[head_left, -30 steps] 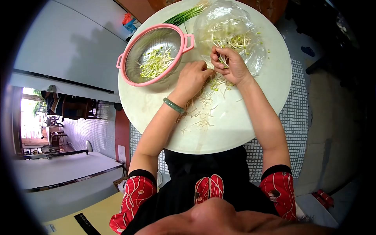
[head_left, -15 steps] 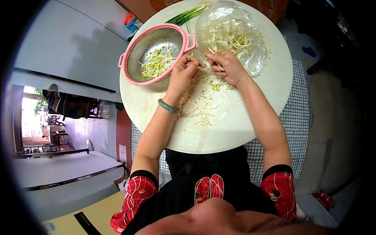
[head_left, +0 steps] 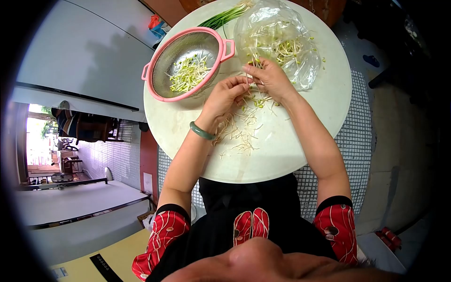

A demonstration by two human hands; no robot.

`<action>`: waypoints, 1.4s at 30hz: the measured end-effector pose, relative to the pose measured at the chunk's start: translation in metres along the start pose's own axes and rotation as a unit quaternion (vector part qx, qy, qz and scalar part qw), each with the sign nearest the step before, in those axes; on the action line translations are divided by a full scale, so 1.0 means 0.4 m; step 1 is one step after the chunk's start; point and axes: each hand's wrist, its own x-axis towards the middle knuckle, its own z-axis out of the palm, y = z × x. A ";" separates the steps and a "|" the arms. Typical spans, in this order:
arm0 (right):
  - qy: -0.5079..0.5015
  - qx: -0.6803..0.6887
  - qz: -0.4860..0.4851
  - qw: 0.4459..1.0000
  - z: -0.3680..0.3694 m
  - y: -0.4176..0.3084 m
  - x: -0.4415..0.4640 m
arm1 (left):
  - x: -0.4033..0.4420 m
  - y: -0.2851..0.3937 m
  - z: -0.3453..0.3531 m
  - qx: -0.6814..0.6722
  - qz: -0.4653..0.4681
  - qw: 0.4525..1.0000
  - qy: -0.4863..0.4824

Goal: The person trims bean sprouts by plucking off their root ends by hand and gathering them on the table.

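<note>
My right hand (head_left: 272, 80) pinches a few bean sprouts just below the clear plastic bag (head_left: 300, 73), which holds more sprouts. Close against it, my left hand (head_left: 228, 96), with a green bangle at the wrist, has its thumb and fingers pressed together at the lower ends of those sprouts. A pink-rimmed metal strainer (head_left: 162, 88) stands to the left with a pile of sprouts (head_left: 189, 74) inside. Thin root ends (head_left: 242, 136) and a few sprouts lie scattered on the table beneath my hands.
The round white table (head_left: 277, 157) is in front of me. A bunch of green onions (head_left: 221, 19) lies at its far edge, behind the strainer. On the floor at the right is a dark slipper (head_left: 370, 60).
My left hand first drew back toward the strainer, then came back to meet my right hand. The fingers of my right hand have shifted on the sprouts.
</note>
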 end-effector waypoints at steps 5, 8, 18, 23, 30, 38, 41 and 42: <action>-0.009 0.033 -0.044 0.998 -0.011 -0.004 0.005 | -0.014 -0.005 0.008 -0.036 -0.048 0.998 -0.007; -0.013 0.054 -0.061 0.997 -0.013 -0.002 0.006 | -0.021 -0.003 0.012 -0.048 -0.043 0.998 0.007; -0.075 0.026 -0.112 0.990 -0.007 0.001 -0.006 | -0.039 0.005 -0.005 -0.153 -0.026 0.988 -0.013; -0.114 0.067 -0.103 0.986 -0.007 -0.014 -0.019 | -0.068 0.012 -0.041 -0.233 -0.040 0.970 -0.063; -0.102 0.246 -0.098 0.959 -0.049 -0.052 -0.007 | -0.128 0.040 -0.057 0.384 -0.069 0.919 -0.055; -0.127 0.238 -0.076 0.960 -0.067 -0.040 0.004 | -0.054 0.023 0.000 0.622 0.203 0.750 0.098; -0.107 0.246 -0.063 0.961 -0.061 -0.044 0.000 | -0.006 -0.014 -0.008 0.678 0.204 0.700 0.096; -0.103 0.227 -0.064 0.966 -0.059 -0.045 0.000 | -0.002 -0.016 -0.009 0.663 0.214 0.710 0.104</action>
